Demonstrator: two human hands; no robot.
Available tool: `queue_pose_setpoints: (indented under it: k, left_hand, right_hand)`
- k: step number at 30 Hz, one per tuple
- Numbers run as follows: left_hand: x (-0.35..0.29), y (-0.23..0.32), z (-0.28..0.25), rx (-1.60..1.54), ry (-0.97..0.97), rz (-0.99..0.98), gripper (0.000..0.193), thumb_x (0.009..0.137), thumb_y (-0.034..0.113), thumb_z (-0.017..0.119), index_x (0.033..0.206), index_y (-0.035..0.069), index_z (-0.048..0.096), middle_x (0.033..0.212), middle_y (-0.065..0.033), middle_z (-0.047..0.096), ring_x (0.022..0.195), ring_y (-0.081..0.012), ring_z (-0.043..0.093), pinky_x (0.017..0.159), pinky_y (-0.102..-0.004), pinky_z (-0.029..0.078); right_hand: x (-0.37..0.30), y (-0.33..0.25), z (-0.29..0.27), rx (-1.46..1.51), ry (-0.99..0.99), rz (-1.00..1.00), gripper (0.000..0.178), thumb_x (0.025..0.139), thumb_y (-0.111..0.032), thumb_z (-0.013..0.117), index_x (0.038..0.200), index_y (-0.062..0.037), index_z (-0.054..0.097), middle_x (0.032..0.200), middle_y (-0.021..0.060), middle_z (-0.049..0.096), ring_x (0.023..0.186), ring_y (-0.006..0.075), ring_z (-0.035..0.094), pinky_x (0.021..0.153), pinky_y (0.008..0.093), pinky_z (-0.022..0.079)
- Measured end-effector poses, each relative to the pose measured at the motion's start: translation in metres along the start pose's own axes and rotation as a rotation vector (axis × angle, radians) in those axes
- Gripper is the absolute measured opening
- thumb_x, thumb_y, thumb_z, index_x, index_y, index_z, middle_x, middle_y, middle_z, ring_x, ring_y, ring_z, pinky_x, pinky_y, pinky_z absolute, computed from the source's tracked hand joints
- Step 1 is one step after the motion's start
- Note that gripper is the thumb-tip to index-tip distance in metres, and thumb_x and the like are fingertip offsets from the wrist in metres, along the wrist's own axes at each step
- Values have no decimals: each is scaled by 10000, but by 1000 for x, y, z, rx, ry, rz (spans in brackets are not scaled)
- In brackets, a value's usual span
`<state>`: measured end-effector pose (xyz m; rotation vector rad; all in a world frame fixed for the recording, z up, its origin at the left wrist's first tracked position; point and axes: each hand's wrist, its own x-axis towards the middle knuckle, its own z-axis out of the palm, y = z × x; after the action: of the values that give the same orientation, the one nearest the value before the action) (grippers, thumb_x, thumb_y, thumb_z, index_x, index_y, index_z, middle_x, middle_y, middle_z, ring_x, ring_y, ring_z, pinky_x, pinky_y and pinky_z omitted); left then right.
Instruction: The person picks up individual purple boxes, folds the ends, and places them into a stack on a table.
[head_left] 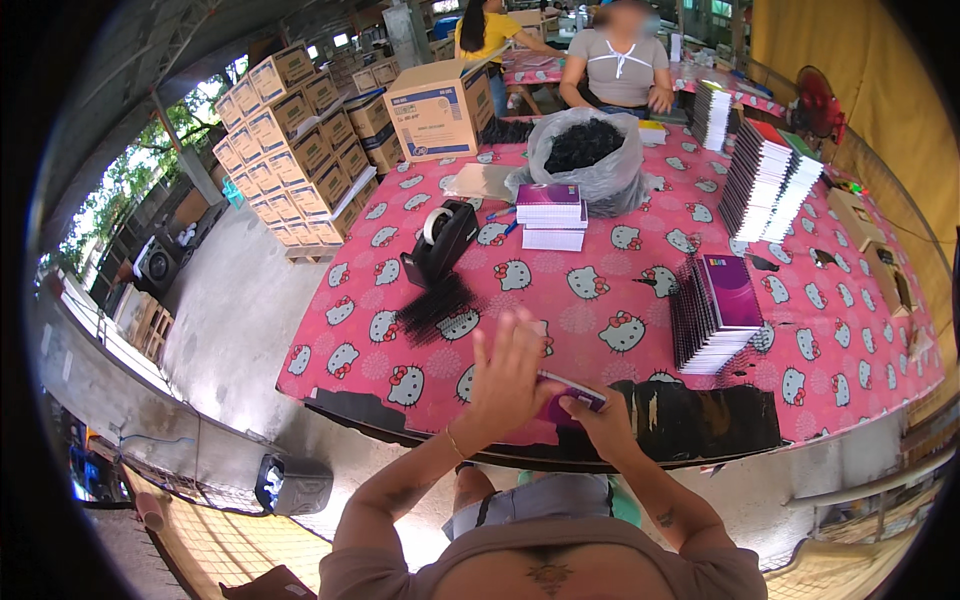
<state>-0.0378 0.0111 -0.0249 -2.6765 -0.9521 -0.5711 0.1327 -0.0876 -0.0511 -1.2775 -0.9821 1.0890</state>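
Observation:
My right hand (605, 425) grips a small purple notebook (568, 405) at the table's near edge, its thumb lying on the cover. Over the notebook's left side my left hand (508, 370) is raised with fingers stretched out; whether its palm touches the notebook I cannot tell. Beyond that hand lies a loose bunch of black plastic binding coils (437, 308). A black tape dispenser (445, 243) stands just behind the coils. To the right rises a stack of purple spiral notebooks (730, 300) with black bindings.
The table has a pink cat-print cover (580, 330). On it are a plastic bag (625, 165) of black coils, purple-topped pads (550, 215), taller notebook stacks (765, 180) and a carton (437, 110). A person (620, 70) sits across. Stacked cartons (290, 150) stand left.

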Motion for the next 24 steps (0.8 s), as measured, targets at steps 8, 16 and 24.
queue_pose_setpoints:
  k: [8, 16, 24]
  left_hand:
    - [-2, 8, 6, -44, 37, 103, 857, 921, 612, 504, 1466, -40, 395, 1516, -238, 419, 1439, -393, 350, 1128, -627, 250]
    - [1, 12, 3, -102, 24, 82, 831, 925, 593, 523, 1487, -4, 391, 1545, -211, 387, 1460, -376, 322, 1148, -610, 232]
    - [8, -3, 15, -259, -363, 138, 732, 883, 475, 644, 1438, 34, 458, 1451, -151, 495, 1380, -308, 436, 1175, -616, 191]
  right_hand:
    - [11, 6, -9, -49, -44, -43, 210, 920, -96, 708, 1105, 5, 709, 869, 17, 696, 798, 64, 598, 732, 248, 493]
    - [17, 8, -6, -128, -55, -21, 244, 902, -87, 718, 1131, -4, 706, 921, 49, 737, 823, 77, 626, 738, 263, 509]
    - [32, 36, -23, -295, -105, -222, 273, 881, -45, 720, 1150, -8, 698, 1023, 93, 742, 916, 140, 674, 820, 296, 527]
